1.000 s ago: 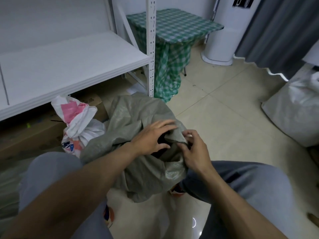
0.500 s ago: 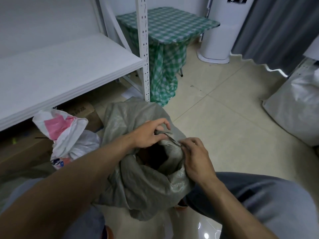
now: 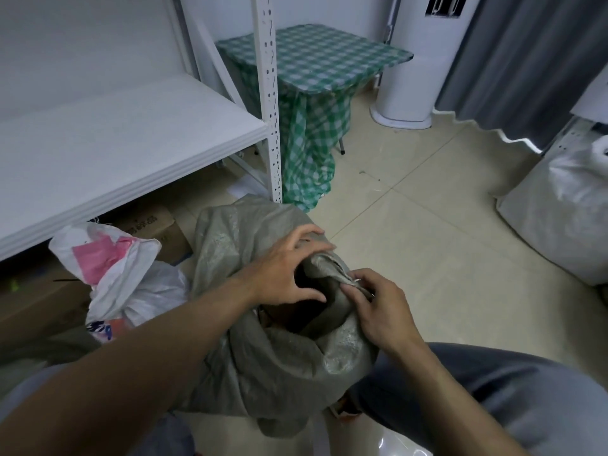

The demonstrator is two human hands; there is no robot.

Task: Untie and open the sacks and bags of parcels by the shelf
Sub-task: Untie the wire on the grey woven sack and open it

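A grey woven sack (image 3: 263, 357) is seen standing on the tiled floor (image 3: 411, 241) in the near centre, between the person's knees and just near of the upright post (image 3: 269, 93) of the white shelf (image 3: 115, 143). Its mouth is open, and a dark hollow is shown inside. The left hand (image 3: 283, 268) is held over the left side of the mouth with its fingers spread and only slightly bent. The fingertips seem to rest on the far rim, though contact is hard to make out, and nothing is gripped by it. A folded piece of the rim on the right side is pinched by the right hand (image 3: 378, 311) between thumb and fingers.

To the left of the sack, touching it, a white plastic bag (image 3: 108, 268) with a pink patch is found. Blue print is carried low on it, too crumpled to be read. Behind it, under the shelf, a cardboard box (image 3: 148, 222) is marked with dark printed characters that are too blurred to be read.

Farther off, a small table (image 3: 312, 60) is covered by a green-and-white checked cloth. A white sack (image 3: 559, 218) is set well apart at the right edge, below a grey curtain (image 3: 526, 60).
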